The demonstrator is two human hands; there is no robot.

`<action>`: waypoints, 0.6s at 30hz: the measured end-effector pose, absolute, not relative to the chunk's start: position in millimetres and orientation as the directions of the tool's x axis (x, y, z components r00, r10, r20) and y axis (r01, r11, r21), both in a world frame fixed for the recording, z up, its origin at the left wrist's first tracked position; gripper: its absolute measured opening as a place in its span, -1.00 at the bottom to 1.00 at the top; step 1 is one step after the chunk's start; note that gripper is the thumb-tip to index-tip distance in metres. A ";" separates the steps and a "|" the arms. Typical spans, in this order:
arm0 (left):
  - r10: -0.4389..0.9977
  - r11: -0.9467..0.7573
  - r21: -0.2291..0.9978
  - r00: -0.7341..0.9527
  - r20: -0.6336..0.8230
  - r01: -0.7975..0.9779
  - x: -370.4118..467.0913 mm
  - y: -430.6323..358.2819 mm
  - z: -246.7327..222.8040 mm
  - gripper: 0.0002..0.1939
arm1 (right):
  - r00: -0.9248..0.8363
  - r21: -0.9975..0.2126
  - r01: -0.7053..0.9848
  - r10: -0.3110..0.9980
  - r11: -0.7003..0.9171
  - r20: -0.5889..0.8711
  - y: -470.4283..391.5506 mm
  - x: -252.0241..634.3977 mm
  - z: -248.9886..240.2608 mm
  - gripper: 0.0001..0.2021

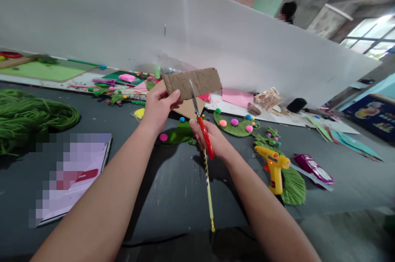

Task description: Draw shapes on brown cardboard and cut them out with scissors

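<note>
My left hand (159, 105) is closed on the lower left edge of a piece of brown cardboard (203, 83), which has shapes drawn on it. Red-handled scissors (206, 134) are in my right hand (212, 136), and their blades lie at the cardboard's lower edge. Whether they cut into it, I cannot tell. Below my right hand a striped pencil (209, 196) lies on the dark table. Behind the hands is a green yarn-wrapped piece (177, 133) with small pompoms, partly hidden. A similar green crescent with pompoms (236, 124) sits to the right.
A yellow glue gun (274, 167) with a lit light rests on another green yarn-wrapped piece (294, 188), beside a purple packet (313, 168). At left are green yarn (33, 114) and a tablet (80, 179). A white partition (123, 19) stands behind; a person (287, 12) is beyond it.
</note>
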State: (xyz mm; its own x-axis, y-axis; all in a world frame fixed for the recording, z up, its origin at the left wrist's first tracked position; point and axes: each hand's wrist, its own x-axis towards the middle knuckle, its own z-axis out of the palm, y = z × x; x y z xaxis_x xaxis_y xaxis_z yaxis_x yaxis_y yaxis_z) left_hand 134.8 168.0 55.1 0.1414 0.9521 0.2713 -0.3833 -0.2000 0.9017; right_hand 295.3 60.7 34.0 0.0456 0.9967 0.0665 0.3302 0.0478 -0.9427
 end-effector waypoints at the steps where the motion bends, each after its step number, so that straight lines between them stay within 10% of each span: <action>1: 0.949 -0.209 0.903 0.147 0.280 -0.375 133.7 168.4 55.8 -0.81 | 0.042 -0.937 0.345 0.996 0.053 0.072 61.4 294.5 32.1 -0.51; 18: 0.957 -0.186 0.903 0.137 0.256 -0.388 135.8 167.2 58.2 -0.84 | 0.135 -0.780 0.621 0.970 0.076 0.203 62.4 285.8 20.1 -0.44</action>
State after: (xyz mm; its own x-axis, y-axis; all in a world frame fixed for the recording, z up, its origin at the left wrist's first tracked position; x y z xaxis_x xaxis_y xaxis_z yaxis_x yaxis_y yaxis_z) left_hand 135.8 167.2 58.2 0.1370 0.9570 0.2558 -0.3877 -0.1859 0.9028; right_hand 285.8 62.4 20.1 0.1354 0.9698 0.2027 0.6211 0.0763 -0.7800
